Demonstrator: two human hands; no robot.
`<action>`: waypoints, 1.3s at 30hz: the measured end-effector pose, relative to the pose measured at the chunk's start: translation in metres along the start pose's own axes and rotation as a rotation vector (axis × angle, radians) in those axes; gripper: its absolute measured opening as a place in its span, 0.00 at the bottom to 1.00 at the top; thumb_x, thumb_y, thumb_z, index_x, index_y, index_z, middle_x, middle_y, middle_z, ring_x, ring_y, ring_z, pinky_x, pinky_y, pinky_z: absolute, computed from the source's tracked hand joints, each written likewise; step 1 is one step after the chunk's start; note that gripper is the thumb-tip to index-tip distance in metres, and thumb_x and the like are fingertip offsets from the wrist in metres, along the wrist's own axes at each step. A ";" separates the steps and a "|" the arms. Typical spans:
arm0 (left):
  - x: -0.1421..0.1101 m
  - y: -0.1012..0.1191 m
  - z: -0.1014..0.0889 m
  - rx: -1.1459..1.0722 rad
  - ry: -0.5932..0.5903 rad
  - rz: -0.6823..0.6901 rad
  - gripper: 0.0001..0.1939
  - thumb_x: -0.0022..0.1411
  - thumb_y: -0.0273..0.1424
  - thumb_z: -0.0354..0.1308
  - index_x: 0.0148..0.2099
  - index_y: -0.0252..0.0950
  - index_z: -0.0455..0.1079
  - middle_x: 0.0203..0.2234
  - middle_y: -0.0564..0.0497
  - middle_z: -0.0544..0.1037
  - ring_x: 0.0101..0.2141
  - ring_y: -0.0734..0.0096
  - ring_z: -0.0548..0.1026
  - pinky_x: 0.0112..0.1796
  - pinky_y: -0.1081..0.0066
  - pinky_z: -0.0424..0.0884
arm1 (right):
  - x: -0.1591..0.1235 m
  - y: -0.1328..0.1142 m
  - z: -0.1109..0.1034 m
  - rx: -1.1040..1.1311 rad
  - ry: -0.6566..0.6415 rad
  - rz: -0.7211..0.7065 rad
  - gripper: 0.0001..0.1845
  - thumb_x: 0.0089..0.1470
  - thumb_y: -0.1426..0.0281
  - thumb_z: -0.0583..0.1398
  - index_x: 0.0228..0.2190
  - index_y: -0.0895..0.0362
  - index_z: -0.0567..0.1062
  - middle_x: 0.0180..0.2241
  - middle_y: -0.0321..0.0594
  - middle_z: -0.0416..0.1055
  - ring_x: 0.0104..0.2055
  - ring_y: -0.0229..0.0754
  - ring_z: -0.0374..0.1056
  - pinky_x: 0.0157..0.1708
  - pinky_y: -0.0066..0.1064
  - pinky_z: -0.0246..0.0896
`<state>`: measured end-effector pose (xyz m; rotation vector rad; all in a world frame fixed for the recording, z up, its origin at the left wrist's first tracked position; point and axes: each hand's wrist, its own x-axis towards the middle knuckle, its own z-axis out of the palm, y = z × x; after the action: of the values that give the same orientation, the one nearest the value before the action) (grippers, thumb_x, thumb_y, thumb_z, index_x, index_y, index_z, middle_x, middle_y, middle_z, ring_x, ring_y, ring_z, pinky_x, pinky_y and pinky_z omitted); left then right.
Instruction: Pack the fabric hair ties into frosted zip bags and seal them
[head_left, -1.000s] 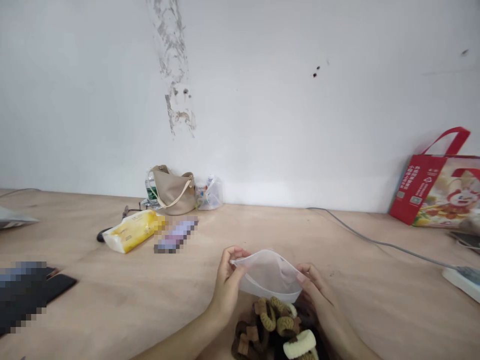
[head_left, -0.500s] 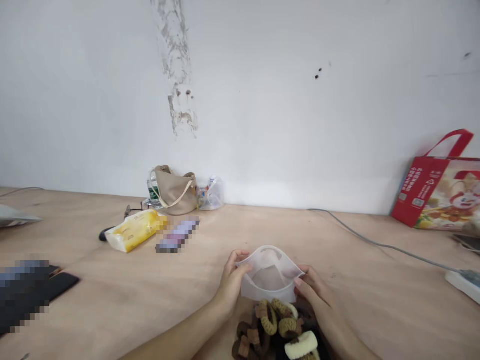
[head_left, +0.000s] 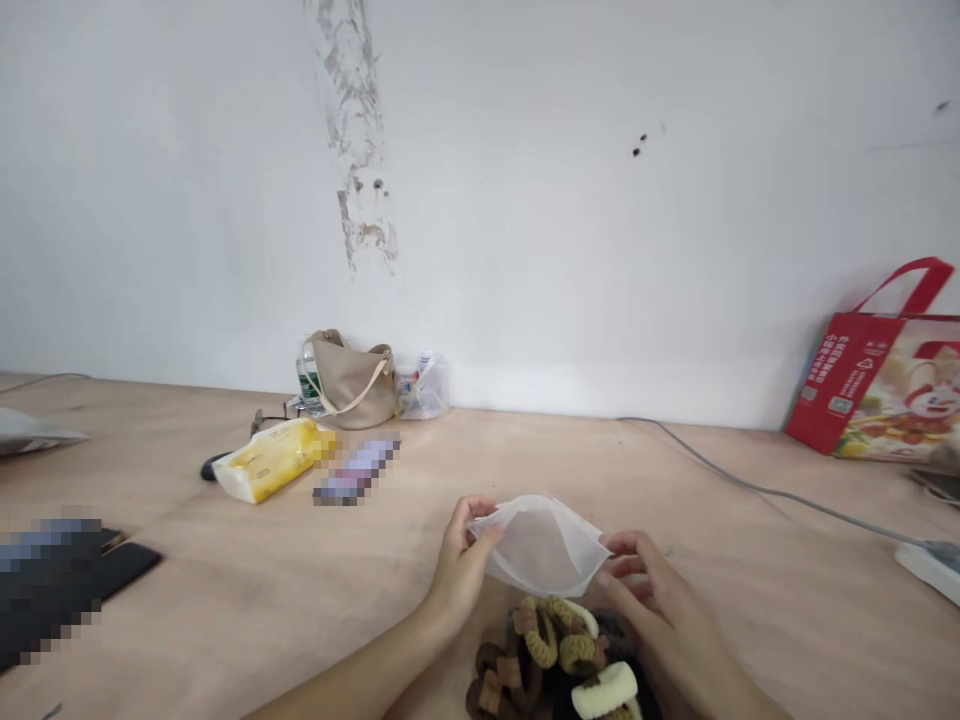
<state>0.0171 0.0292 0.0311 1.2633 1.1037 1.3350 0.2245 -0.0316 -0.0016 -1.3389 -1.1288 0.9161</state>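
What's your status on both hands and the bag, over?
Left hand pinching translucent plastic pouch at left edge. Right hand at its right corner, fingers spread. Hair ties piled just below pouch.

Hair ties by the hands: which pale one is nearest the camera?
The fluffy cream scrunchie at the pile's near edge, below the right hand. The other pale one, far side, is partly hidden; the rest are darker.

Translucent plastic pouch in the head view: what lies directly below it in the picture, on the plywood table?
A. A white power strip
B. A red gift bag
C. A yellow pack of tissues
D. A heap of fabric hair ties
D. A heap of brown and cream hair ties lies just below the translucent plastic pouch, which the left hand pinches at its edge, with the right hand beside it.
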 end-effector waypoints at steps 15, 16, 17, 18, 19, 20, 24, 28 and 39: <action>0.003 -0.007 -0.001 0.087 -0.098 0.004 0.15 0.49 0.39 0.60 0.37 0.36 0.68 0.30 0.52 0.74 0.30 0.66 0.69 0.34 0.71 0.63 | -0.001 -0.008 -0.009 -0.369 -0.401 -0.082 0.05 0.40 0.72 0.61 0.24 0.55 0.69 0.22 0.30 0.65 0.26 0.37 0.58 0.26 0.26 0.52; 0.003 -0.007 -0.001 0.091 -0.100 0.007 0.15 0.49 0.39 0.60 0.37 0.36 0.68 0.30 0.52 0.73 0.30 0.66 0.69 0.34 0.71 0.63 | -0.001 -0.005 -0.009 -0.370 -0.393 -0.094 0.05 0.39 0.73 0.61 0.24 0.55 0.69 0.22 0.30 0.64 0.26 0.37 0.58 0.26 0.26 0.52; 0.003 -0.007 -0.001 0.095 -0.101 0.010 0.15 0.49 0.39 0.60 0.37 0.36 0.68 0.30 0.52 0.73 0.31 0.66 0.68 0.34 0.71 0.64 | -0.001 -0.002 -0.009 -0.368 -0.391 -0.103 0.05 0.39 0.73 0.60 0.24 0.55 0.69 0.22 0.30 0.63 0.26 0.36 0.57 0.26 0.26 0.52; 0.003 -0.006 -0.001 0.098 -0.102 0.013 0.15 0.49 0.40 0.60 0.37 0.36 0.68 0.30 0.52 0.73 0.30 0.66 0.68 0.34 0.71 0.64 | 0.000 0.001 -0.009 -0.362 -0.389 -0.112 0.05 0.39 0.74 0.59 0.24 0.55 0.69 0.22 0.30 0.63 0.26 0.36 0.56 0.26 0.26 0.52; 0.003 -0.006 -0.001 0.100 -0.102 0.016 0.15 0.49 0.40 0.60 0.36 0.36 0.68 0.29 0.53 0.73 0.30 0.66 0.68 0.33 0.71 0.64 | 0.000 0.003 -0.009 -0.350 -0.383 -0.118 0.05 0.39 0.74 0.59 0.25 0.55 0.69 0.22 0.30 0.62 0.25 0.36 0.56 0.26 0.26 0.52; 0.002 -0.006 -0.001 0.102 -0.104 0.019 0.15 0.49 0.40 0.60 0.36 0.36 0.68 0.29 0.53 0.73 0.30 0.66 0.68 0.33 0.71 0.64 | 0.000 0.004 -0.009 -0.330 -0.378 -0.120 0.05 0.39 0.74 0.59 0.25 0.54 0.69 0.22 0.30 0.62 0.25 0.36 0.56 0.26 0.26 0.52; 0.002 -0.005 -0.001 0.106 -0.117 0.025 0.14 0.50 0.40 0.60 0.36 0.36 0.68 0.29 0.53 0.73 0.29 0.67 0.68 0.32 0.71 0.64 | -0.001 0.005 -0.007 -0.251 -0.387 -0.093 0.06 0.38 0.75 0.57 0.25 0.55 0.68 0.22 0.30 0.62 0.25 0.36 0.56 0.25 0.26 0.52; 0.003 -0.006 -0.002 0.112 -0.125 0.038 0.14 0.50 0.40 0.60 0.35 0.36 0.68 0.30 0.53 0.73 0.29 0.68 0.68 0.32 0.72 0.64 | -0.001 0.007 -0.005 -0.226 -0.351 -0.102 0.07 0.37 0.76 0.58 0.24 0.54 0.68 0.22 0.29 0.63 0.25 0.36 0.58 0.25 0.25 0.52; 0.004 -0.008 -0.002 0.112 -0.159 0.052 0.13 0.51 0.41 0.60 0.33 0.36 0.68 0.27 0.54 0.72 0.28 0.69 0.67 0.31 0.73 0.63 | -0.001 0.011 -0.008 -0.329 -0.349 -0.179 0.06 0.42 0.74 0.57 0.27 0.53 0.70 0.24 0.31 0.69 0.27 0.38 0.63 0.27 0.26 0.55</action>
<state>0.0156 0.0342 0.0234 1.4634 1.0520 1.2019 0.2328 -0.0334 -0.0117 -1.3396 -1.7000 0.8777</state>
